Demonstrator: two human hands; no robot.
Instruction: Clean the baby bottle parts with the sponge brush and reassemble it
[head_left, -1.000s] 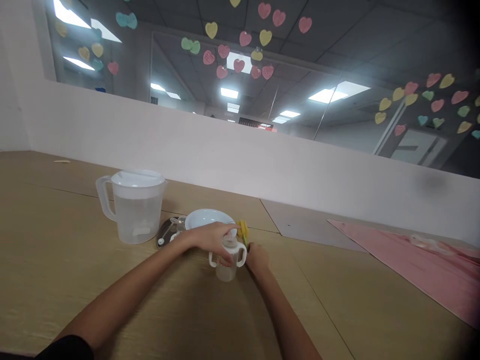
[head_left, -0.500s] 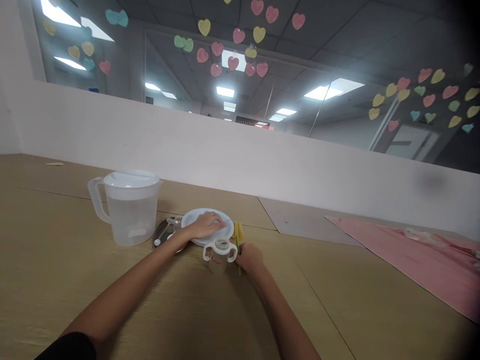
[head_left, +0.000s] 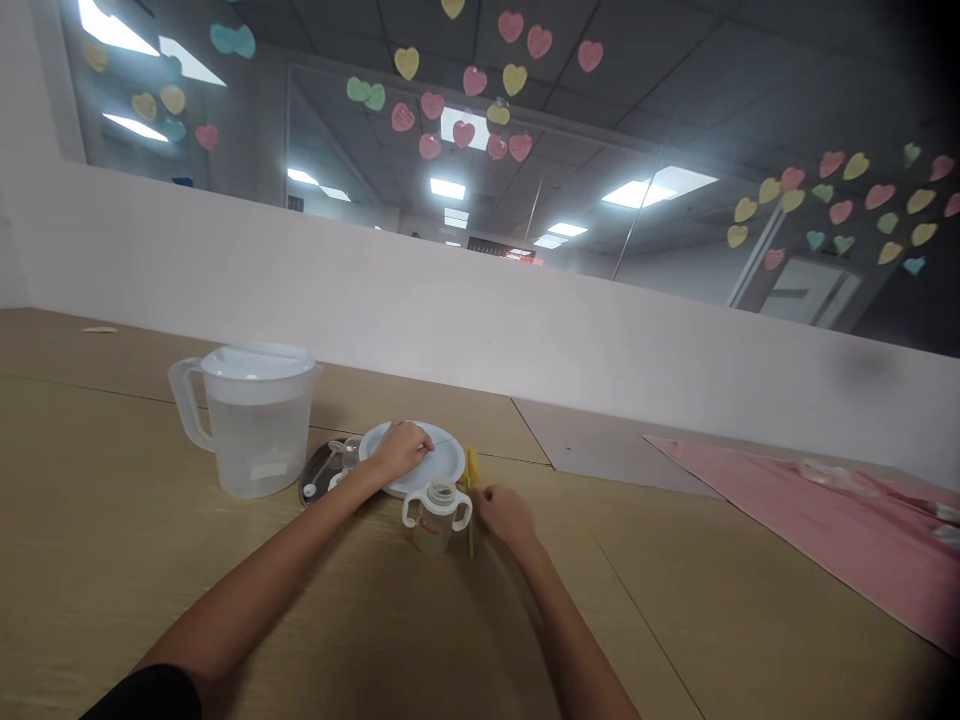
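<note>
My left hand point(head_left: 403, 447) is over a pale blue plate point(head_left: 450, 460), its fingers curled in; whatever they hold, if anything, is hidden. In front of the plate stands a clear baby bottle point(head_left: 433, 530) with two white handles and an uncovered threaded neck. A brush with a yellow sponge-like head point(head_left: 472, 466) and a green handle point(head_left: 471, 535) lies just right of the bottle. Slightly right of this brush, my right hand point(head_left: 508, 515) rests by the table with its fingers curled, apart from the handle. I see nothing in it.
A lidded translucent pitcher point(head_left: 259, 430) stands at the left. Between it and the plate is a dark round tray point(head_left: 309, 470) with small clear and white parts point(head_left: 349, 452). A pink cloth point(head_left: 817, 520) lies at the right, and a white wall point(head_left: 420, 310) runs behind the table.
My right hand has let go of the green-handled brush and shifted slightly right. My left hand has drawn back leftward over the plate, its fingers now more curled.
</note>
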